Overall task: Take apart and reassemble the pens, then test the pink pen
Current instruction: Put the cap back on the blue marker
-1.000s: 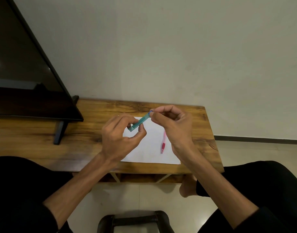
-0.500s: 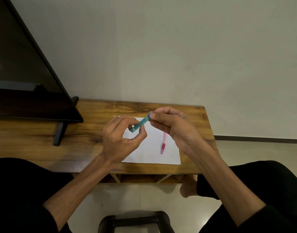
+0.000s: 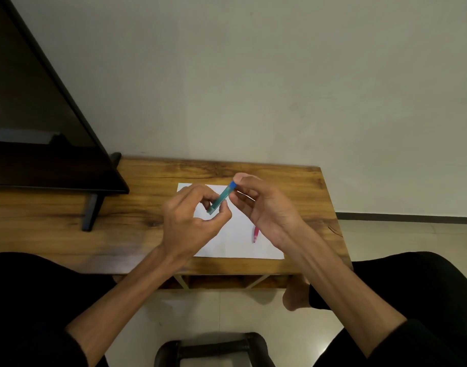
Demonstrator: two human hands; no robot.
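Wooden desk (image 3: 293, 181) carries paper (image 3: 235, 242) near its right edge, pink pen (image 3: 255, 233) lying on it. Above, left hand (image 3: 190, 223) pinches the teal pen (image 3: 221, 198); right hand (image 3: 264, 205) pinches its blue end. Small parts could slip and roll off.

A wooden table (image 3: 293, 181) is set against a pale wall (image 3: 253, 75). A dark television screen (image 3: 28, 128) is stood on its left part, and a white sheet of paper (image 3: 235, 245) is laid flat near its right end.
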